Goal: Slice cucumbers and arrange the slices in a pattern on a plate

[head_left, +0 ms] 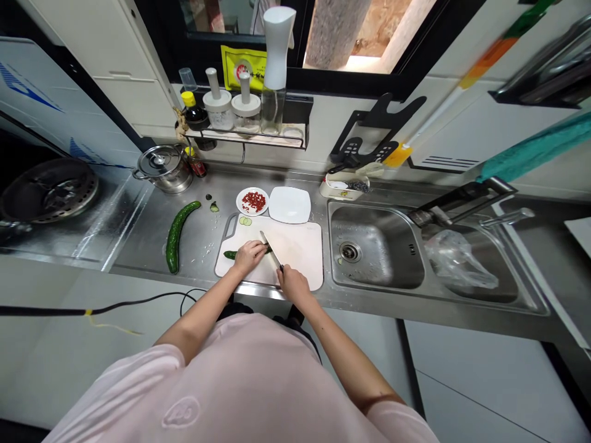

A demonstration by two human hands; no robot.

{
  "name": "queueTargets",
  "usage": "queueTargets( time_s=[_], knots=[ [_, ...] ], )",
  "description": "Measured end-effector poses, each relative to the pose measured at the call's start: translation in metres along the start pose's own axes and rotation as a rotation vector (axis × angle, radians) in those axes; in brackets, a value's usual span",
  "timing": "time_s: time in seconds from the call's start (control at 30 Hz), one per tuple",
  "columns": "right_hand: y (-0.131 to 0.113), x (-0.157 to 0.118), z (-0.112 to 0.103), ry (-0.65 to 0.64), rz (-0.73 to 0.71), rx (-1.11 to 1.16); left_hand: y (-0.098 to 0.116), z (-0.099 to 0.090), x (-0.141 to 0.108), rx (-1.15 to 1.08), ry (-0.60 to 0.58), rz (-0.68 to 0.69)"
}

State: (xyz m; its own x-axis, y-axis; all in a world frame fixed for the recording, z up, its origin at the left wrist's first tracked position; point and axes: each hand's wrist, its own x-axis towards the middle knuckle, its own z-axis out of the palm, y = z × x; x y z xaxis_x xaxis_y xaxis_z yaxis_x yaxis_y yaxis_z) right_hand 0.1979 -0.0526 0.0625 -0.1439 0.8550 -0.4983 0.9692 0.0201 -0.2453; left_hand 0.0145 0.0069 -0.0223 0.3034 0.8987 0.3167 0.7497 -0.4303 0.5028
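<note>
My left hand (250, 256) is closed over a piece of cucumber (229, 254) lying on the white cutting board (300, 246). The cucumber's end sticks out to the left of my fingers, and its middle is hidden under them. In my right hand (293, 284) is the handle of a kitchen knife (271, 250), its blade angled up and left against the cucumber's right end. A few pale cucumber slices (245, 221) rest at the board's upper left. Left of the board lies a whole cucumber (178, 237) on the steel counter.
Behind the board stand a plate of chopped red pieces (253, 201) and a white square plate (290, 205). A lidded steel pot (165, 169) is at the back left. To the right is the sink (376, 246). A seasoning shelf (244, 136) hangs above the counter.
</note>
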Motion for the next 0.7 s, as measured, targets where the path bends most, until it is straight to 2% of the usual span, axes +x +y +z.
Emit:
queueTargets(
  time_s=[0.4,0.7],
  knots=[
    [-0.009,0.016,0.004,0.054,-0.006,0.034,0.001,-0.001,-0.001,0.011,0.006,-0.001],
    [0.005,-0.007,0.008,0.016,0.016,-0.002,0.001,-0.001,0.000,0.000,0.012,-0.005]
  ],
)
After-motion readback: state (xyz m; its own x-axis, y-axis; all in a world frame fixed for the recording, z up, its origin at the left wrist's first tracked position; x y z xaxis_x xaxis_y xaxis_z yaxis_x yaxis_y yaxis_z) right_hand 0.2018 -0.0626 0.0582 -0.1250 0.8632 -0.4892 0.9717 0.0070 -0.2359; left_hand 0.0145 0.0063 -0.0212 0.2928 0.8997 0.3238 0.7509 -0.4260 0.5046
